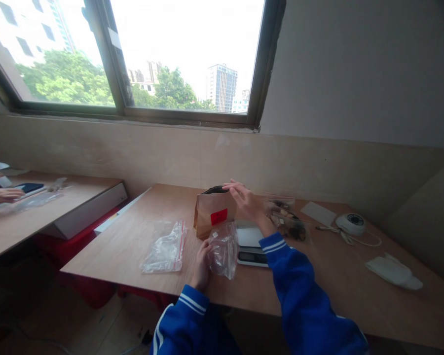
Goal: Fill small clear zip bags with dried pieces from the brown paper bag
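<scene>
**Plastic bag held up at the table edge, other hand at the paper bag**

Plastic bag (224,249), small and clear, hangs pinched in the left hand (202,265), whose fingers are closed on its side just above the near edge of the wooden table (133,246). Just beyond it, the right hand (246,201) is spread open, fingers loose, holding nothing, by the top of a brown paper bag (211,213) with a red label. Below that wrist sits a flat scale (249,244). Left of the left hand lies a red-striped zip bag (165,249); right of the right hand lies a clear bag of dark pieces (286,219). Farther right are a white round device (351,223) and a white cloth (394,271). Beyond is a beige wall under a window (177,59); far left, another person's hand (0,195) rests on a second table (29,217).
</scene>
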{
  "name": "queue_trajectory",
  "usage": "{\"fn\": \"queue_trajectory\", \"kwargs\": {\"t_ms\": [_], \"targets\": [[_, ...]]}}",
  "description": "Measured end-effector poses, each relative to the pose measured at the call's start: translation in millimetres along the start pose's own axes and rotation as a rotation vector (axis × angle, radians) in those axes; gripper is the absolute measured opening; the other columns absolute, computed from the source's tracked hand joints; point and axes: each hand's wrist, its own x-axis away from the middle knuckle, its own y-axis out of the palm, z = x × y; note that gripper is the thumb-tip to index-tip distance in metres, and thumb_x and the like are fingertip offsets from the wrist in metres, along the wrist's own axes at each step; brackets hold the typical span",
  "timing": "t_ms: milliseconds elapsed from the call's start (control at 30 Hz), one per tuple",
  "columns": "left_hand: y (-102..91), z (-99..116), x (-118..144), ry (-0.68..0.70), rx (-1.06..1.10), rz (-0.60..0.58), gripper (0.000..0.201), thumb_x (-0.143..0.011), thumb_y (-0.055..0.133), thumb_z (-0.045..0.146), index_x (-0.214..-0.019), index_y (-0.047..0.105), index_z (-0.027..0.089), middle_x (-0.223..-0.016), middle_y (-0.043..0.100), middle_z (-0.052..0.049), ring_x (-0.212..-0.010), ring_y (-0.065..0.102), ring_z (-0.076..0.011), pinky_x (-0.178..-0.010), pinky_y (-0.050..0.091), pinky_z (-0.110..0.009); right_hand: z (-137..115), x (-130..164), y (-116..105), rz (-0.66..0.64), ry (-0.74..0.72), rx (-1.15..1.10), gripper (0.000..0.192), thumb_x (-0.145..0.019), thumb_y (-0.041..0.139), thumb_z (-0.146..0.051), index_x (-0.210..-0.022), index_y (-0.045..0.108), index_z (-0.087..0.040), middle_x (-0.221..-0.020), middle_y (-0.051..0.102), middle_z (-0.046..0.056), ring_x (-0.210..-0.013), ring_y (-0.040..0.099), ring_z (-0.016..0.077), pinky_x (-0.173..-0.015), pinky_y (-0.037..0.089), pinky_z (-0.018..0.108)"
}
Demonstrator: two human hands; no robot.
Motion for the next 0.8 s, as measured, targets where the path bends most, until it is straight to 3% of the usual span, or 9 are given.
{"fn": "queue_trajectory", "kwargs": {"t_ms": [167,300,400,533,600,700,800], "targets": [[3.3,3.3,1.7,-0.008,0.018,0.012,0.035,-0.077,0.061,0.037,-0.104,0.066,0.016,-0.103,0.07,-0.008,-0.097,0.063,-0.0227,-0.087,0.045,-0.033,-16.9,42.1,-5.4,0.248,0.185,-0.061,0.033,-0.094,0.041,-0.041,-0.096,0.067,-0.021,-0.104,0.067,0.007,-0.103,0.059,0.0216,-0.097,0.042,0.038],[6.5,7.6,3.6,-0.032,0.057,0.023,0.035,-0.074,0.066,0.035,-0.105,0.064,0.018,-0.1,0.069,-0.005,-0.09,0.064,-0.0193,-0.081,0.046,-0.029,-12.3,107.8,16.2,0.313,0.523,-0.173,0.037,-0.088,0.048,-0.051,-0.103,0.062,-0.021,-0.11,0.064,0.009,-0.107,0.057,0.0231,-0.095,0.043,0.038],[8.3,11.6,5.9,-0.035,0.047,0.038,0.04,-0.072,0.07,0.036,-0.107,0.063,0.019,-0.1,0.069,-0.005,-0.09,0.064,-0.0199,-0.08,0.047,-0.029,-11.9,150.7,37.6,0.277,0.763,-0.331,0.051,-0.075,0.063,-0.057,-0.112,0.057,-0.022,-0.116,0.063,0.009,-0.108,0.058,0.0242,-0.09,0.047,0.036],[13.7,16.2,17.2,-0.034,-0.053,0.003,0.049,-0.071,0.071,0.038,-0.114,0.06,0.019,-0.104,0.069,-0.008,-0.096,0.065,-0.0234,-0.081,0.05,-0.032,-27.2,174.7,43.9,0.18,0.846,-0.533,0.051,-0.075,0.061,-0.063,-0.101,0.06,-0.019,-0.098,0.069,0.008,-0.09,0.065,0.0248,-0.076,0.052,0.034],[19.9,16.5,26.9,-0.042,-0.121,0.014,0.055,-0.073,0.07,0.041,-0.122,0.056,0.02,-0.112,0.067,-0.01,-0.102,0.064,-0.0248,-0.081,0.051,-0.032,-36.3,177.9,38.2,0.198,0.864,-0.544,0.05,-0.077,0.056,-0.066,-0.098,0.063,-0.02,-0.101,0.069,0.009,-0.094,0.065,0.0257,-0.077,0.052,0.034],[31.8,14.3,38.9,-0.021,-0.205,0.054,0.062,-0.075,0.067,0.047,-0.13,0.048,0.023,-0.119,0.064,-0.01,-0.103,0.064,-0.025,-0.075,0.052,-0.031,-43.0,183.7,30.1,0.218,0.874,-0.587,0.049,-0.078,0.058,-0.062,-0.107,0.059,-0.022,-0.11,0.067,0.009,-0.097,0.065,0.0239,-0.08,0.053,0.033],[41.9,14.6,39.3,0.048,-0.252,0.104,0.056,-0.074,0.064,0.056,-0.116,0.06,0.02,-0.116,0.066,-0.01,-0.106,0.062,-0.0262,-0.08,0.05,-0.033,-40.5,191.6,26.5,0.232,0.89,-0.623,0.05,-0.072,0.069,-0.055,-0.109,0.054,-0.024,-0.101,0.069,0.007,-0.068,0.067,0.0187,-0.055,0.052,0.029]]}}
